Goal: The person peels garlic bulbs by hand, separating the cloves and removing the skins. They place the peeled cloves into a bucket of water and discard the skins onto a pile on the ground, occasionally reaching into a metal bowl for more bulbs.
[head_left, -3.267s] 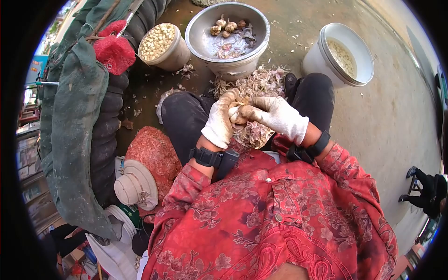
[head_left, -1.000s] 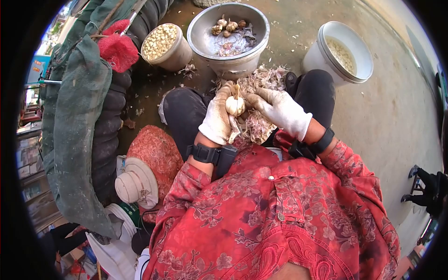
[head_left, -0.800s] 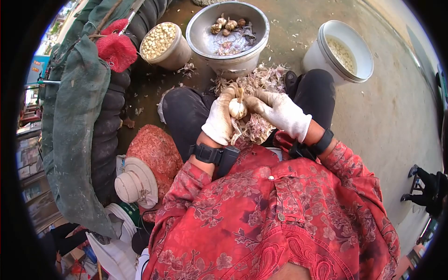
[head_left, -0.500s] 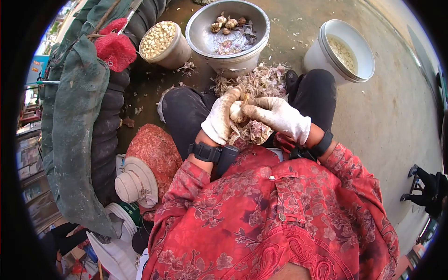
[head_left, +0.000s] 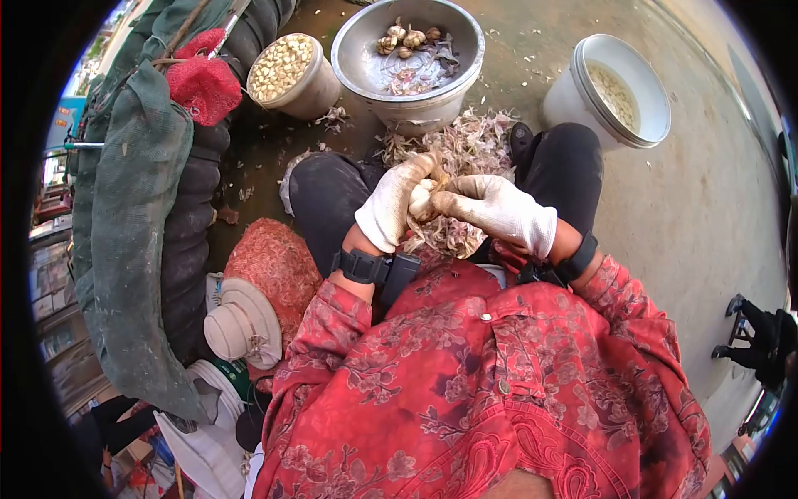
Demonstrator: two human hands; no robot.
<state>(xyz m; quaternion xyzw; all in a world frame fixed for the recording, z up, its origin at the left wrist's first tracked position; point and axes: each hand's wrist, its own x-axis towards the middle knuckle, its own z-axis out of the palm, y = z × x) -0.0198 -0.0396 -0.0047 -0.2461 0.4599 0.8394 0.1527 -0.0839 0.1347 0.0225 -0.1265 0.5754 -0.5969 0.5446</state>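
Between my two gloved hands, above my lap, is a partly peeled garlic bulb point(head_left: 422, 200). My left hand point(head_left: 395, 204), in a white glove with soiled fingers, is closed around its left side. From the right, my right hand point(head_left: 495, 208) pinches at the bulb with thumb and fingers pressed together. Loose garlic skins point(head_left: 453, 237) lie right under the hands, and a larger heap of skins point(head_left: 474, 150) covers the ground between my feet. Beyond it, a metal basin point(head_left: 345, 66) holds several whole garlic bulbs point(head_left: 413, 38) and some skins.
A bucket of peeled cloves point(head_left: 320, 87) stands left of the basin. To the right, a white bucket point(head_left: 569, 100) holds cloves in liquid. A red mesh sack point(head_left: 278, 258) with a pale hat point(head_left: 245, 324) lies at my left, beside a green-covered dark ribbed object point(head_left: 137, 224). Another person point(head_left: 761, 337) is far right.
The papery stalk end that stood up from the bulb is now bent down between my fingers. Both hands stay nearly in place, and more pale clove surface shows.
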